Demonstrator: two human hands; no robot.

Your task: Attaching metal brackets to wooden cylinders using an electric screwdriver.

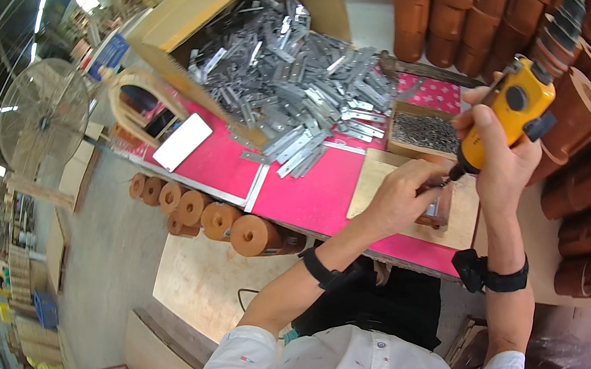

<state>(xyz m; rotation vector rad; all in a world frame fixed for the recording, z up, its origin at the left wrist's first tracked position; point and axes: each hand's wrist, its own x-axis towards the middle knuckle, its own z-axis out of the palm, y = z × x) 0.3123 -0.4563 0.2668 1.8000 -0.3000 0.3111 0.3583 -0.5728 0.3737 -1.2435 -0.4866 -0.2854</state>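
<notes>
My right hand [503, 152] is wrapped round a yellow and black power screwdriver [518, 104], its bit slanting down to the left. My left hand [404, 194] is pinched close to the tip of the bit; what its fingers hold, if anything, is hidden. Under the left fingers lies a reddish-brown wooden piece [440, 211], partly covered by the hand. It rests on a pale board [369, 184] on the pink-topped table [312, 202]. Just beyond the hands stands a shallow box of small dark screws [421, 131].
A cardboard box [185, 1] on its side spills metal strips [304, 81] across the table. A hammer [437, 73] lies behind the screw box. Brown grooved wooden cylinders [585, 114] are stacked at the right and back. A white phone-like slab [183, 143] leans at the left.
</notes>
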